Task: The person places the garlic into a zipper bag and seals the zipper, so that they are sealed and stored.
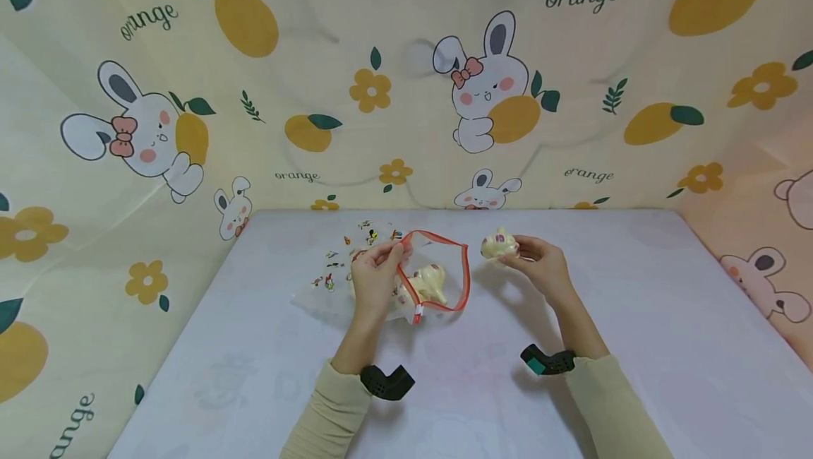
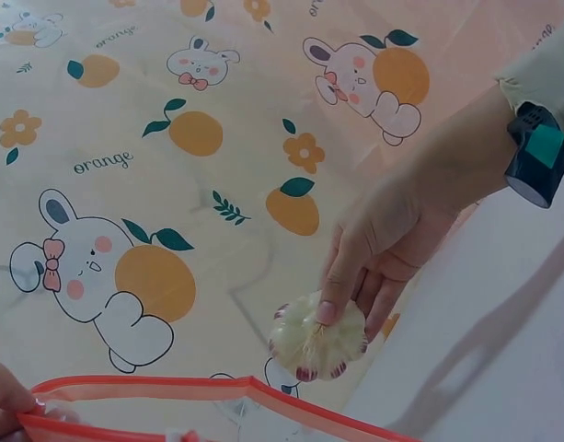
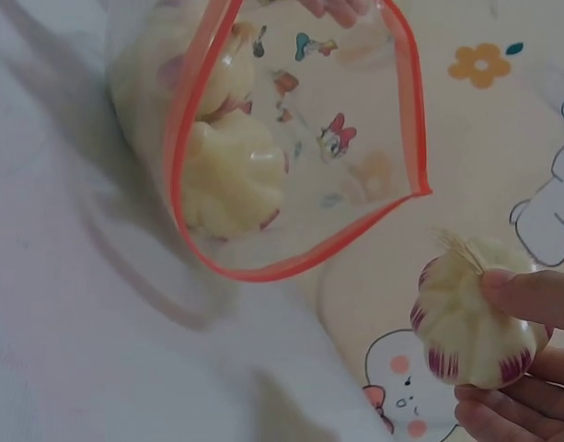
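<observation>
My left hand (image 1: pixel 373 279) pinches the edge of a clear plastic zip bag with a red rim (image 1: pixel 466 275) and small cartoon prints. The bag's mouth gapes toward the right. Inside lie garlic bulbs (image 3: pixel 235 184), pale with purple streaks; in the head view one bulb (image 1: pixel 434 282) shows near the opening. Just right of that mouth, my right hand (image 1: pixel 543 268) holds another garlic bulb (image 1: pixel 497 244) above the table, between thumb and fingers. Its dry roots show under the thumb in the left wrist view, where the bulb (image 2: pixel 305 350) hangs beyond the red rim.
The bag rests on a white-covered table (image 1: pixel 635 289). Behind the table's far edge rises a cream cloth backdrop (image 1: pixel 406 21) printed with rabbits and oranges. Each wrist wears a black camera band, such as the right one (image 1: pixel 549 360).
</observation>
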A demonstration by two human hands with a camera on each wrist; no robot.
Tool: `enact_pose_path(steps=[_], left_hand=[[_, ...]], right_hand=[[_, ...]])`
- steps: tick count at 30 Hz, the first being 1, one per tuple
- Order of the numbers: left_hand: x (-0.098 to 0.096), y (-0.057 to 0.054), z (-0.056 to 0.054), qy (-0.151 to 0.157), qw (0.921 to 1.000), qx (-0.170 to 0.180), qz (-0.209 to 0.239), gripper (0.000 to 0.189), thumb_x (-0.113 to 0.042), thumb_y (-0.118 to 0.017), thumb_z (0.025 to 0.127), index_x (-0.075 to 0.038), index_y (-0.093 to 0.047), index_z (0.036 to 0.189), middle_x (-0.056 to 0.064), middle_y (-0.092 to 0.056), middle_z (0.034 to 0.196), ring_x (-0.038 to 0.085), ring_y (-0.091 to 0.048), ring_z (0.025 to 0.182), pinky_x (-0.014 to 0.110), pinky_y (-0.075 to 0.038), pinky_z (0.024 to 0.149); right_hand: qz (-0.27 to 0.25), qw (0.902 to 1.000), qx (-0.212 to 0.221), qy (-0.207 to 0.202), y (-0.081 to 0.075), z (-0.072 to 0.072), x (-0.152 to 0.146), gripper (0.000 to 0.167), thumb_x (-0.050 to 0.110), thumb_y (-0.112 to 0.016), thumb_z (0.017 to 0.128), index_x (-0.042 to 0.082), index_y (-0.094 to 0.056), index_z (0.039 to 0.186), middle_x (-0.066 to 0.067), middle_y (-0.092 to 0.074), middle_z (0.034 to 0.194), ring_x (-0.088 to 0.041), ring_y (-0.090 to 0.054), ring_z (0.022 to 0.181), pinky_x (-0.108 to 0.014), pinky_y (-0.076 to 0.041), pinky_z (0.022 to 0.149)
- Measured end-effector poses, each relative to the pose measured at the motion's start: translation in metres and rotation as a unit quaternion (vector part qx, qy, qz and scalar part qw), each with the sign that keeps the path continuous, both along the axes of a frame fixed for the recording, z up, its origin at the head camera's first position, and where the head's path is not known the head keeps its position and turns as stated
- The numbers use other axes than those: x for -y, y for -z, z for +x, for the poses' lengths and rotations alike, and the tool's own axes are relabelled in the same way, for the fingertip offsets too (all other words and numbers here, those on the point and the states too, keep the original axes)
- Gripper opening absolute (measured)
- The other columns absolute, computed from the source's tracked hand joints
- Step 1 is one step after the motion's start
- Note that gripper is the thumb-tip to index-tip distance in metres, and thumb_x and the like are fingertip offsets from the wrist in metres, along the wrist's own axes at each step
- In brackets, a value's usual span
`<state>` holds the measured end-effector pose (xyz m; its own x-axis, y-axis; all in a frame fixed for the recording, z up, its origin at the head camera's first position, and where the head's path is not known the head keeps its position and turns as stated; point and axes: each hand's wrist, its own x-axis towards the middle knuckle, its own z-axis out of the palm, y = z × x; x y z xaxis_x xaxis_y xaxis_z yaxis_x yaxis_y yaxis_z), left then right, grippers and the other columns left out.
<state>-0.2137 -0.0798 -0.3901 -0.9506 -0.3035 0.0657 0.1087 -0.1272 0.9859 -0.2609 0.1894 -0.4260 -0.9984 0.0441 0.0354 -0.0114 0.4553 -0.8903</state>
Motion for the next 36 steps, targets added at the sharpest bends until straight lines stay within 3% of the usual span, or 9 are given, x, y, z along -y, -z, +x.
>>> enact_pose_path(steps=[6, 12, 36], left_hand=[[0.0, 0.0, 0.0, 0.0, 1.0, 0.001, -0.001, 0.019, -0.009, -0.064, 0.092, 0.003, -0.069, 0.106, 0.02, -0.074, 0.105, 0.014, -0.075, 0.089, 0.018, -0.06, 0.081], [0.001, -0.001, 0.002, 0.001, 1.0, 0.001, 0.001, 0.019, -0.008, -0.064, 0.092, 0.003, -0.069, 0.106, 0.021, -0.073, 0.106, 0.014, -0.075, 0.09, 0.019, -0.06, 0.081], [0.002, 0.0, -0.002, -0.006, 0.9998, -0.019, 0.003, 0.018, -0.006, -0.064, 0.091, 0.006, -0.069, 0.104, 0.023, -0.073, 0.103, 0.012, -0.075, 0.086, 0.019, -0.06, 0.079]], right_hand=[[-0.011, 0.9999, -0.002, -0.008, -0.006, 0.002, 0.002, 0.06, 0.025, -0.075, 0.085, -0.001, -0.053, 0.134, -0.024, -0.059, 0.133, 0.002, -0.056, 0.095, 0.002, -0.047, 0.076], [-0.026, 0.9994, -0.013, -0.018, -0.01, 0.005, 0.004, 0.059, 0.023, -0.075, 0.084, -0.002, -0.054, 0.133, -0.026, -0.059, 0.131, 0.015, -0.053, 0.086, 0.001, -0.048, 0.077], [-0.023, 0.9981, -0.024, -0.052, -0.027, 0.018, 0.013, 0.057, 0.017, -0.076, 0.083, -0.002, -0.055, 0.132, -0.026, -0.061, 0.129, 0.012, -0.058, 0.085, -0.005, -0.054, 0.08]])
